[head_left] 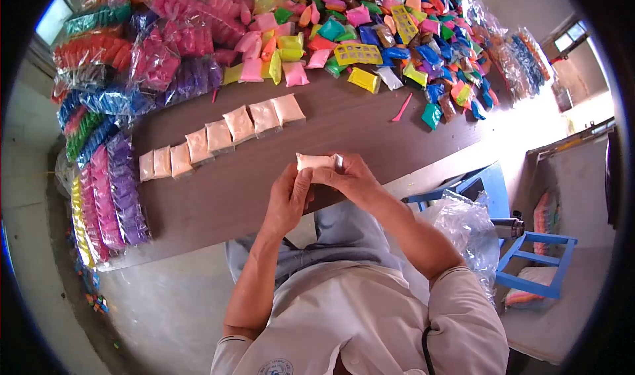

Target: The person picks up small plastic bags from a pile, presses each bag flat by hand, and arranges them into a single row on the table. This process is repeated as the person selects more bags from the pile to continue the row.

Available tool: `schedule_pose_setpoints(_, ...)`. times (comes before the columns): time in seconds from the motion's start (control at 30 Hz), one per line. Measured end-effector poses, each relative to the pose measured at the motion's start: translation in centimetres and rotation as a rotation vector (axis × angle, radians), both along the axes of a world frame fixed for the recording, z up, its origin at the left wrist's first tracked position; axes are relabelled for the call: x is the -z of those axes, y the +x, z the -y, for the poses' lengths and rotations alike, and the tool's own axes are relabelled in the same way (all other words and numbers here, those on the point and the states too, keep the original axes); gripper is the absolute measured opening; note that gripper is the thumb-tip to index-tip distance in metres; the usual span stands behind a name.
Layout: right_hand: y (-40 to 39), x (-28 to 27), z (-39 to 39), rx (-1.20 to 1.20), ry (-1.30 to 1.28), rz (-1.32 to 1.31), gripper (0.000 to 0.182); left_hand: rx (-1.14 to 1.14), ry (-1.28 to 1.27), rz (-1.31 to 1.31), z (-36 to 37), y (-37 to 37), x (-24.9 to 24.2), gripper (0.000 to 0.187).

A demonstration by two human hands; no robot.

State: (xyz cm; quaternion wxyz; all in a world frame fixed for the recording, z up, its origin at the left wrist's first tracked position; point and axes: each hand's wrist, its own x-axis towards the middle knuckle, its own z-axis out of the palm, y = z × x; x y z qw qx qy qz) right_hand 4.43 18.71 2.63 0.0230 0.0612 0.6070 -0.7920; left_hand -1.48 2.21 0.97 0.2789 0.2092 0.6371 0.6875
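Both hands hold a small clear packet of peach-coloured clay-like material (313,163) just over the table's near edge. My left hand (289,193) grips its left end, thumb pressed against the lower side. My right hand (349,174) closes round the right end, with the thumb along the bottom. Some fingers are hidden behind the packet. Beyond my hands, a slanting row of similar peach packets (219,136) lies on the dark brown table (344,120).
A big heap of multicoloured packets (397,34) covers the far side. Stacked bagged packets (119,190) line the left. A pink plastic stick (401,108) lies near the heap. At right are a blue stool (539,269) and a clear plastic bag (463,236).
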Motion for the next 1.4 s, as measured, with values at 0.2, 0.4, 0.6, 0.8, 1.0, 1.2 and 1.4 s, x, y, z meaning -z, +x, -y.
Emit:
schedule_pose_setpoints(0.2, -0.5, 0.6, 1.9, 0.172, -0.193, -0.072, 0.026, -0.025, -0.033, -0.019, -0.2, -0.4, -0.1, 0.037)
schedule_pose_setpoints(0.4, -0.2, 1.3, 1.5, 0.249, -0.141, 0.024, 0.028, -0.002, 0.140, 0.099, -0.7, -0.9, -0.4, 0.030)
schedule_pose_setpoints(0.6, -0.8, -1.5, -1.0, 0.005, 0.154, 0.011, 0.026, -0.024, 0.109, 0.093, 0.4, -0.2, 1.5, 0.027)
schedule_pose_setpoints(0.8, -2.0, -1.1, -2.2, -0.208, 0.187, -0.036, 0.027, -0.030, -0.119, -0.129, -0.1, 0.6, 1.0, 0.027)
schedule_pose_setpoints(1.0, -0.5, 0.6, 0.2, 0.179, -0.064, -0.065, 0.023, -0.096, 0.088, -0.021, -0.4, 0.6, 0.6, 0.023)
schedule_pose_setpoints(1.2, 0.5, 0.9, -0.3, 0.059, -0.006, 0.025, 0.022, -0.131, -0.127, -0.338, -0.7, 0.8, 0.3, 0.022)
schedule_pose_setpoints(1.4, 0.8, 2.1, 0.5, 0.191, 0.002, -0.054, 0.024, -0.134, -0.116, -0.357, -0.6, 0.7, 0.7, 0.027)
